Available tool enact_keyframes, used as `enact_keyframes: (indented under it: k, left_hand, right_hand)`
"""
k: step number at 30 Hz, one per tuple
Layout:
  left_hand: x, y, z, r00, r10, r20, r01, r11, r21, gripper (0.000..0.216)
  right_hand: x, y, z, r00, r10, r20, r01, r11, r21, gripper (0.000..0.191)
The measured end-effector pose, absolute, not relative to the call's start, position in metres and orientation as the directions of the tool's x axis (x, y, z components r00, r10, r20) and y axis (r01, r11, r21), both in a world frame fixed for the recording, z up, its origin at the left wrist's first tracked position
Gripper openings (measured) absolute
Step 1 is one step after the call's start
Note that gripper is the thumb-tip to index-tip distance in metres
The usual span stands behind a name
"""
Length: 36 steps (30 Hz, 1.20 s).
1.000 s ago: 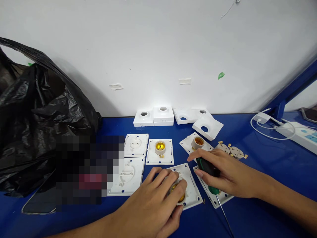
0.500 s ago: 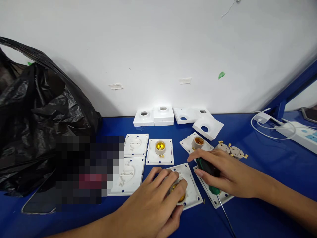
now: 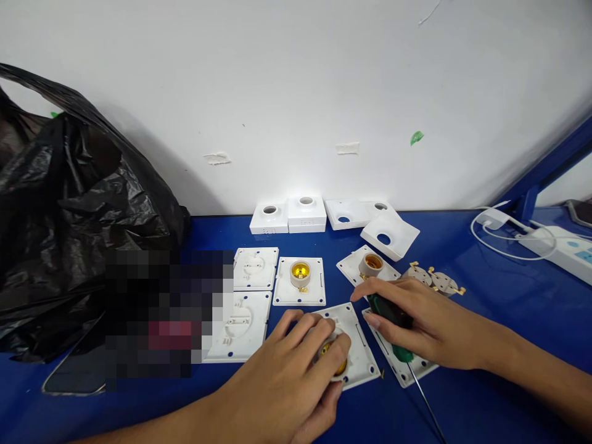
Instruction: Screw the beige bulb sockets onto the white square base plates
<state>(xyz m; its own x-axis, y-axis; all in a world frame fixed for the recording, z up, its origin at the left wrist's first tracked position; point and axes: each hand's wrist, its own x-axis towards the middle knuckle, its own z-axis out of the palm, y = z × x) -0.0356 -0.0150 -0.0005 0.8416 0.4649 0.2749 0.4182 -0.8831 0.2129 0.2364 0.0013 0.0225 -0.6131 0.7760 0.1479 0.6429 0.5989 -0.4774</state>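
My left hand cups the lamp socket near the desk's front edge; my right hand, palm down, grips the screwdriver.

Flat white socket plate, brass holder, green-handled screwdriver, perhaps grasped.

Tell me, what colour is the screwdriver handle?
Green, on the screwdriver handle under the right hand, head view.

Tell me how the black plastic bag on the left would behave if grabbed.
The black plastic bag looks thin and crinkled, so probably floppy and light. Its glossy film may be slippery. It bulges, so hidden contents could shift and add weight.
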Motion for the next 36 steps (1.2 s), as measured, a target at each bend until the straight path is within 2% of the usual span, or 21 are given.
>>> enact_keyframes:
  k: [15,23,36]
  left_hand:
    - [-0.0350,-0.0151,-0.0013,0.842,0.473,0.258,0.433,-0.879,0.199,0.031]
    - [-0.0347,-0.0142,0.0007,0.849,0.459,0.261,0.414,-0.886,0.212,0.029]
    - [-0.0352,-0.0144,-0.0009,0.845,0.454,0.282,0.406,-0.888,0.213,0.025]
  right_hand:
    - [0.2365,0.0007,0.0212,-0.615,0.779,0.119,0.653,0.589,-0.476,0.032]
    - [0.2353,0.0003,0.0259,-0.605,0.792,0.077,0.674,0.562,-0.479,0.026]
    - [0.2349,0.0003,0.0257,-0.613,0.788,0.067,0.665,0.559,-0.495,0.028]
